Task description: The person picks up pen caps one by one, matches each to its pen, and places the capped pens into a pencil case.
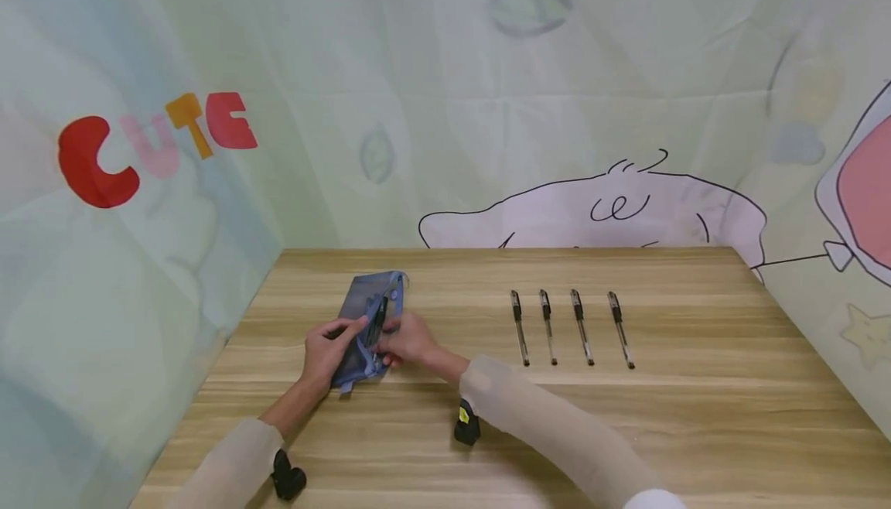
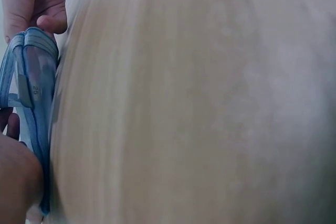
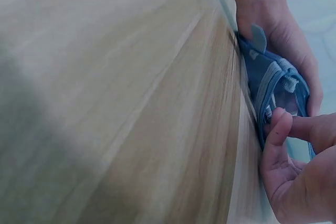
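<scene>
A blue zippered mesh pouch (image 1: pixel 358 296) lies at the left of the table, its zip side spread apart. My left hand (image 1: pixel 326 350) grips the near-left edge of the opening between thumb and fingers. At the opening's right side is my right hand (image 1: pixel 411 339), its fingers curled at the mouth and seeming to pinch the lower part of a black-capped pen (image 1: pixel 380 315). That pen slants within the opening; its lower end is hidden by fingers and pouch. In the right wrist view, the right thumb (image 3: pixel 278 124) meets a finger at the mouth.
Several black-capped clear pens stand in a row on the wooden table (image 1: pixel 557 416), among them a leftmost pen (image 1: pixel 519 327) and a rightmost pen (image 1: pixel 621 329). A printed cloth backdrop (image 1: pixel 445 107) hangs behind and beside the table.
</scene>
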Demonstrator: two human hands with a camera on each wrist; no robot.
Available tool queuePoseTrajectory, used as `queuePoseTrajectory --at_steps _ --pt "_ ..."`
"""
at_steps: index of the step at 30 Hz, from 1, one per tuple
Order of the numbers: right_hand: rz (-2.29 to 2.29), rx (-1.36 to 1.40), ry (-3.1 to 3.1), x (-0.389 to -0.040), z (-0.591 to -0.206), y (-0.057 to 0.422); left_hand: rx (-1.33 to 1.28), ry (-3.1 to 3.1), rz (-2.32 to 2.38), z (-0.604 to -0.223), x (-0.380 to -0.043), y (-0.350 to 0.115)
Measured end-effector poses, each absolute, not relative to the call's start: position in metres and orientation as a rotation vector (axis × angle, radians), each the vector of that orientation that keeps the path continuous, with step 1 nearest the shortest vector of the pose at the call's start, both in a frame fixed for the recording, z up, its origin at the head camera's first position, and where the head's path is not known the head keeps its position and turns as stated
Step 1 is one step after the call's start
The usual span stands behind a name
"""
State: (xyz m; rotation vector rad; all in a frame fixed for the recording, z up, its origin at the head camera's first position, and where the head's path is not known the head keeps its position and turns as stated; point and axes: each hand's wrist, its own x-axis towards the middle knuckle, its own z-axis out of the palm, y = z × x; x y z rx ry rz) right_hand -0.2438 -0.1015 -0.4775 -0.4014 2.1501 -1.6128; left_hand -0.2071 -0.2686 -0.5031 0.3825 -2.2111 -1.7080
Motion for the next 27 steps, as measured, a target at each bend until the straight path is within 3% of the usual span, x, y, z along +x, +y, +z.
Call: queuePoseTrajectory --at_steps 18,27 --pt "-1.658 -0.328 2.199 -0.242 -0.486 -0.118 0.354 -2.173 -1.753 -0.505 -0.206 -0.271" --pt "-1.791 -0.446 1.917 -0.249 -0.484 -0.093 0.379 -2.18 -1.735 -0.504 -0.207 -0.271"
